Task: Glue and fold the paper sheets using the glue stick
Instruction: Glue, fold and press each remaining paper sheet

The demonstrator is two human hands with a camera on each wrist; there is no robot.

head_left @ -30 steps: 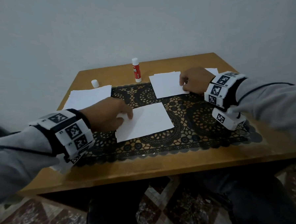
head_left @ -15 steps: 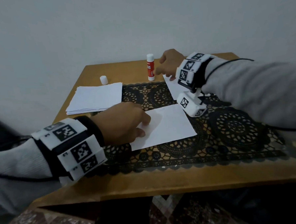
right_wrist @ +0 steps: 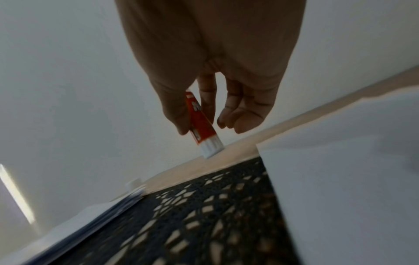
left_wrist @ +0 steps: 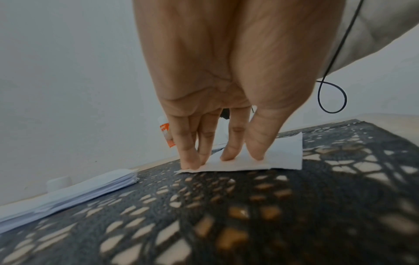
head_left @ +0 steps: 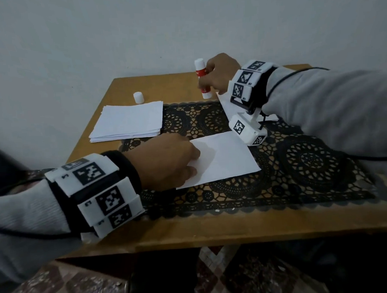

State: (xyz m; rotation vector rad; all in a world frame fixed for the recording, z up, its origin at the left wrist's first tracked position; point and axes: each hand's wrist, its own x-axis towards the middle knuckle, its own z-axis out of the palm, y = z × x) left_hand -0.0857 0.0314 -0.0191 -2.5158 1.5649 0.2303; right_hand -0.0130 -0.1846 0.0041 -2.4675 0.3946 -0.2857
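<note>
White cap [head_left: 138,97] beside paper stack [head_left: 128,121].

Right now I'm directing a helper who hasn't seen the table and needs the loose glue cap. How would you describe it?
On the wooden table, look past the black lace mat to the far left, behind the stack of paper. The cap stands there alone on bare wood: small, plain white, with no red label, unlike the glue stick held in the right hand.

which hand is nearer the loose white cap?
Left. The left hand presses the single sheet on the mat, nearer the cap. The right hand grips the glue stick at the far edge, right of it.
</note>
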